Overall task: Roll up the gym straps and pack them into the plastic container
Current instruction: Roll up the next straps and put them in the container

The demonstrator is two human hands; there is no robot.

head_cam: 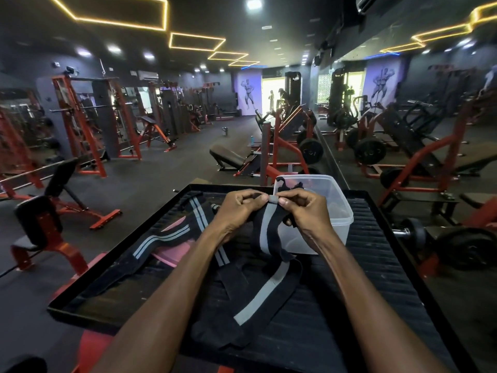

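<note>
A black gym strap with a wide grey stripe hangs from both hands and trails down onto the black ribbed platform. My left hand and my right hand pinch its top end, which is folded over into a small roll between the fingertips. Just behind my right hand stands the clear plastic container, open, with dark strap material inside. A second black strap with two thin pale stripes lies spread across the platform's left side.
A pink lid-like piece lies under the second strap. The platform has a raised black rim. Red and black gym machines, benches and weight plates surround it; a mirror wall runs along the right.
</note>
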